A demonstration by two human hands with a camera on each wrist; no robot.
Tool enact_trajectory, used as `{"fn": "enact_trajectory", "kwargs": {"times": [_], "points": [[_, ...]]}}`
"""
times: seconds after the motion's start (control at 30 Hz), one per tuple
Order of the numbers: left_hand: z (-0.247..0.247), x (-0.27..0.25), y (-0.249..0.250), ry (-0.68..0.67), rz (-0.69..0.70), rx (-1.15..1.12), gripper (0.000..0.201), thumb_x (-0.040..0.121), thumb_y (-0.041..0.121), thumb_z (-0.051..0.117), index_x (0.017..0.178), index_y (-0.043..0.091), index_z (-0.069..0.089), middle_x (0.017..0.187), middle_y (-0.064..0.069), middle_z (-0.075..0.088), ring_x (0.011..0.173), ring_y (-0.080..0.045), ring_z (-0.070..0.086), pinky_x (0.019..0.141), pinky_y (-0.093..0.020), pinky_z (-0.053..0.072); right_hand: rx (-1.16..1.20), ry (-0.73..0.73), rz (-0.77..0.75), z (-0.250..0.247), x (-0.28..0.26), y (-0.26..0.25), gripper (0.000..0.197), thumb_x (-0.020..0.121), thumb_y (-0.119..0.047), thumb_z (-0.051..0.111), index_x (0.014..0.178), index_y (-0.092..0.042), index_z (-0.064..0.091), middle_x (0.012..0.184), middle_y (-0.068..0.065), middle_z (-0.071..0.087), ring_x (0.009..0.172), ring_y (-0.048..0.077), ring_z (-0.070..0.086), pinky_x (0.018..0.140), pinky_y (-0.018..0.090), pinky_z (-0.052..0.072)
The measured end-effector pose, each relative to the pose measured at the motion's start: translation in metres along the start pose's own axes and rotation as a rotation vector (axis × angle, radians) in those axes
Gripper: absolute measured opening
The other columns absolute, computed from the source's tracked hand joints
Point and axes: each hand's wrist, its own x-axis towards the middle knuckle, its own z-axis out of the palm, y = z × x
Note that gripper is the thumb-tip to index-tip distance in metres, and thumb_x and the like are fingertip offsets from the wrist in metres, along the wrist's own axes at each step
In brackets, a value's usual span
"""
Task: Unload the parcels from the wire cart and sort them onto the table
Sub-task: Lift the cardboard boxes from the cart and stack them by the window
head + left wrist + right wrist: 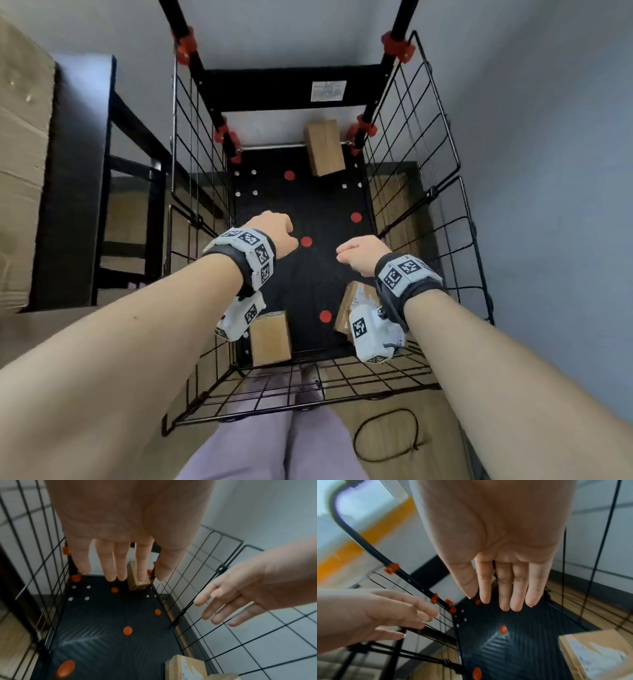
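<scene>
Both hands, left hand [274, 233] and right hand [359, 255], hung empty with fingers straight inside the wire cart [428, 144]. Nearest parcel [356, 301] lay under the right wrist, by the cart's near-right corner.

Thin black-coated metal wire makes up the wire cart [416, 144], its grid smooth and faintly glossy. The cart floor [329, 212] looks like ribbed black plastic catching a soft sheen, studded with matt red caps [306, 242]. Glossy red plastic clamps [397, 46] grip the black tubes. The far parcel [324, 147] is matt brown cardboard; the near-right parcel [597, 657] carries a crinkled white paper label. Grey cloth straps sit under the matt white plastic wrist bands [246, 253]. Wood-grain floor [387, 438] below.
</scene>
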Motion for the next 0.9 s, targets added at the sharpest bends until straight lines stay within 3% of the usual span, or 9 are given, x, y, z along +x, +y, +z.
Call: {"fn": "enact_trajectory", "kwargs": {"times": [0.07, 0.17, 0.27, 0.33, 0.47, 0.6, 0.77, 0.9], "points": [[0.019, 0.023, -0.011, -0.059, -0.037, -0.055, 0.04, 0.089, 0.03, 0.053, 0.127, 0.018, 0.054, 0.126, -0.006, 0.056, 0.101, -0.027, 0.062, 0.085, -0.032, 0.05, -0.001, -0.058, 0.058, 0.014, 0.025, 0.01, 0.031, 0.09, -0.014, 0.055, 0.119, -0.009, 0.064, 0.092, 0.001, 0.054, 0.087, 0.017, 0.048, 0.059, 0.016, 0.036], [0.047, 0.053, -0.035, -0.101, -0.114, -0.115, 0.039, 0.089, 0.029, 0.054, 0.126, 0.018, 0.055, 0.125, -0.006, 0.057, 0.109, -0.024, 0.057, 0.086, -0.03, 0.047, -0.038, -0.12, 0.119, 0.034, 0.068, 0.023, 0.033, 0.091, -0.015, 0.053, 0.122, -0.007, 0.062, 0.098, 0.001, 0.053, 0.09, 0.016, 0.047, 0.063, 0.017, 0.038], [0.081, 0.076, -0.059, -0.164, -0.192, -0.14, 0.036, 0.089, 0.028, 0.055, 0.123, 0.017, 0.056, 0.125, -0.006, 0.058, 0.111, -0.025, 0.056, 0.087, -0.03, 0.047, -0.004, -0.114, 0.172, 0.062, 0.11, 0.035, 0.033, 0.089, -0.013, 0.053, 0.119, -0.003, 0.063, 0.098, 0.004, 0.055, 0.091, 0.018, 0.05, 0.086, 0.031, 0.048], [0.107, 0.088, -0.071, -0.208, -0.246, -0.159, 0.032, 0.088, 0.026, 0.055, 0.119, 0.016, 0.058, 0.122, -0.006, 0.059, 0.109, -0.025, 0.057, 0.086, -0.03, 0.046, 0.014, -0.129, 0.202, 0.084, 0.131, 0.042, 0.031, 0.088, -0.013, 0.054, 0.116, -0.003, 0.066, 0.095, 0.005, 0.058, 0.089, 0.019, 0.053, 0.093, 0.036, 0.048], [0.153, 0.103, -0.091, -0.281, -0.357, -0.211, 0.027, 0.087, 0.025, 0.056, 0.113, 0.018, 0.061, 0.119, -0.007, 0.061, 0.109, -0.027, 0.057, 0.087, -0.031, 0.047, -0.031, -0.266, 0.23, 0.132, 0.154, 0.055, 0.03, 0.09, -0.014, 0.052, 0.115, -0.005, 0.064, 0.095, 0.006, 0.057, 0.087, 0.02, 0.051, 0.088, 0.035, 0.048], [0.183, 0.114, -0.106, -0.315, -0.447, -0.265, 0.027, 0.089, 0.029, 0.055, 0.111, 0.015, 0.06, 0.114, -0.008, 0.062, 0.104, -0.028, 0.059, 0.08, -0.03, 0.046, -0.057, -0.381, 0.295, 0.167, 0.169, 0.064, 0.029, 0.086, -0.015, 0.054, 0.11, -0.003, 0.067, 0.101, 0.013, 0.065, 0.086, 0.025, 0.055, 0.072, 0.03, 0.043], [0.201, 0.125, -0.12, -0.383, -0.544, -0.257, 0.034, 0.091, 0.033, 0.05, 0.111, 0.007, 0.059, 0.109, -0.015, 0.062, 0.087, -0.03, 0.054, 0.071, -0.028, 0.038, -0.041, -0.505, 0.331, 0.184, 0.177, 0.075, 0.033, 0.09, -0.015, 0.055, 0.12, -0.002, 0.061, 0.1, 0.007, 0.058, 0.089, 0.02, 0.053, 0.061, 0.023, 0.043], [0.2, 0.129, -0.111, -0.486, -0.61, -0.257, 0.041, 0.1, 0.026, 0.036, 0.129, 0.0, 0.05, 0.133, -0.019, 0.052, 0.121, -0.032, 0.05, 0.095, -0.033, 0.04, -0.066, -0.581, 0.346, 0.189, 0.178, 0.069, 0.036, 0.09, -0.019, 0.057, 0.121, 0.0, 0.06, 0.096, 0.008, 0.058, 0.081, 0.019, 0.054, 0.054, 0.022, 0.042]]}}
